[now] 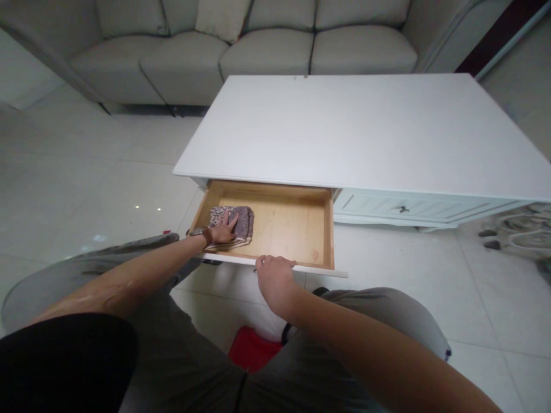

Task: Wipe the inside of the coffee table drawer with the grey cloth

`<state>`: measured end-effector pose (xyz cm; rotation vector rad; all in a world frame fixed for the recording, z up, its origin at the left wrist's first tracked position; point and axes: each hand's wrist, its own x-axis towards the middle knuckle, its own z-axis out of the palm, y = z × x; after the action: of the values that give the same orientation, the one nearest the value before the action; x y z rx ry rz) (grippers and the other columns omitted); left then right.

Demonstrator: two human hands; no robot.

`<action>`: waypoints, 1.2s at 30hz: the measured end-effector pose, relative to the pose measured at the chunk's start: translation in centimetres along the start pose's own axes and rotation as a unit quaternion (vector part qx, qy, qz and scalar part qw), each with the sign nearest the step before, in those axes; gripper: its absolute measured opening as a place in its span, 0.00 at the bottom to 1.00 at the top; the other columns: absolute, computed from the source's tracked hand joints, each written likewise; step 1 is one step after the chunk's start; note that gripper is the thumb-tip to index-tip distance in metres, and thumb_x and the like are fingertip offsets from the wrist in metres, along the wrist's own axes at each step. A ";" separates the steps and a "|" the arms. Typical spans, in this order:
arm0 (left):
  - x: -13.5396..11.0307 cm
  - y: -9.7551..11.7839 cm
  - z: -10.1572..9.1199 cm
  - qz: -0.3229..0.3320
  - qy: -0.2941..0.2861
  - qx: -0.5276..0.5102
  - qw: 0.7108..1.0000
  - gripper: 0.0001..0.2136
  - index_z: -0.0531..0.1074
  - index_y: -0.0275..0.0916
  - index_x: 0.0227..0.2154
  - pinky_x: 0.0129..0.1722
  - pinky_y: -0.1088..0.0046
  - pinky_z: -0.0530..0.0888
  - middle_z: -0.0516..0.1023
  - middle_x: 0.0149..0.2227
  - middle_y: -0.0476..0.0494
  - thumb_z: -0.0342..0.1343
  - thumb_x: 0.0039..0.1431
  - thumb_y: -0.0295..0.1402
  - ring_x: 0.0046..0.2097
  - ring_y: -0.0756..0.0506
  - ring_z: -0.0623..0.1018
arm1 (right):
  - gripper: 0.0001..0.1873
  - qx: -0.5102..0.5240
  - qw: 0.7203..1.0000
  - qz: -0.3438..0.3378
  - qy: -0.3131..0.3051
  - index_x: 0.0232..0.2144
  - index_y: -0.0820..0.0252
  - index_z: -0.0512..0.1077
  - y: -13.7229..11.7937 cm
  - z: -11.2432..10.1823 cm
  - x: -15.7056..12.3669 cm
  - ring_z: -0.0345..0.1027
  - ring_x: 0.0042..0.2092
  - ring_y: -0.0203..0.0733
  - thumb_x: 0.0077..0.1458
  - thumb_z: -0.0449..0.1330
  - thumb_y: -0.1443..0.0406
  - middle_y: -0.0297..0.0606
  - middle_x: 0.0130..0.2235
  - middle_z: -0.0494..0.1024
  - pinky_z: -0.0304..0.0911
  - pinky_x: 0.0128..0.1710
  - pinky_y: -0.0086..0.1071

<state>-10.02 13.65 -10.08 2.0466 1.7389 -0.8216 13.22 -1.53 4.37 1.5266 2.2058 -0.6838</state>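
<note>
A wooden drawer [284,229] is pulled out of the white coffee table [344,126]. Folded patterned cloth [244,221], brownish-purple with a paler leopard-like part, lies in the drawer's left end. My left hand [224,229] rests flat on top of it, fingers spread. With bent fingers over the top edge, my right hand [275,281] grips the drawer front [316,271] near its middle. My right palm hides most of the handle there.
A second drawer with a dark knob [403,209] is closed on the right. Behind the table stands a grey sofa [271,54] with cushions. Between my legs is a red object [252,349] on the tiled floor [387,258]. A patterned rug [523,232] lies at far right.
</note>
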 end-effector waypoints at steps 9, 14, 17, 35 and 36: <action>4.1 -1.7 -2.7 0.003 0.016 -0.061 0.998 0.50 0.36 0.42 0.74 0.67 0.54 0.52 0.31 0.75 0.33 0.40 0.55 0.67 0.74 0.29 0.40 | 0.23 -0.016 1.000 -0.020 0.006 0.60 0.66 0.67 0.0 -0.2 0.3 0.75 0.52 0.59 0.64 0.48 0.74 0.62 0.52 0.77 0.69 0.50 0.61; 7.1 -2.6 -3.3 0.014 0.052 -0.073 0.996 0.47 0.42 0.43 0.74 0.68 0.56 0.50 0.38 0.76 0.39 0.40 0.58 0.64 0.74 0.33 0.41 | 0.23 -0.017 1.000 -0.027 0.001 0.59 0.65 0.68 0.3 -0.5 0.4 0.76 0.50 0.59 0.65 0.49 0.73 0.60 0.52 0.77 0.71 0.47 0.58; 7.5 -2.5 -3.0 0.008 0.087 -0.063 0.994 0.47 0.43 0.44 0.74 0.69 0.58 0.48 0.42 0.76 0.42 0.42 0.57 0.64 0.74 0.34 0.39 | 0.22 -0.023 0.999 -0.031 0.005 0.59 0.65 0.68 0.3 -0.6 0.4 0.75 0.51 0.59 0.65 0.49 0.73 0.61 0.53 0.77 0.70 0.49 0.59; 7.1 25.3 -4.6 0.082 0.075 -0.147 0.983 0.46 0.33 0.49 0.73 0.69 0.42 0.34 0.23 0.75 0.48 0.42 0.58 0.63 0.72 0.29 0.25 | 0.25 -0.081 0.996 -0.047 0.003 0.59 0.71 0.69 -0.2 -0.1 0.6 0.75 0.53 0.63 0.62 0.50 0.75 0.65 0.54 0.76 0.70 0.49 0.62; 7.0 26.6 -4.6 0.092 0.076 -0.149 0.982 0.45 0.33 0.49 0.73 0.68 0.42 0.33 0.23 0.75 0.48 0.42 0.59 0.62 0.72 0.30 0.24 | 0.25 -0.094 0.994 -0.054 -0.001 0.58 0.73 0.70 -0.2 0.0 0.7 0.74 0.53 0.65 0.61 0.51 0.75 0.66 0.54 0.76 0.70 0.49 0.62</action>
<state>17.42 16.54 -13.86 2.0658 1.6042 -0.3342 12.75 -1.08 4.01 1.3215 2.2921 -0.4920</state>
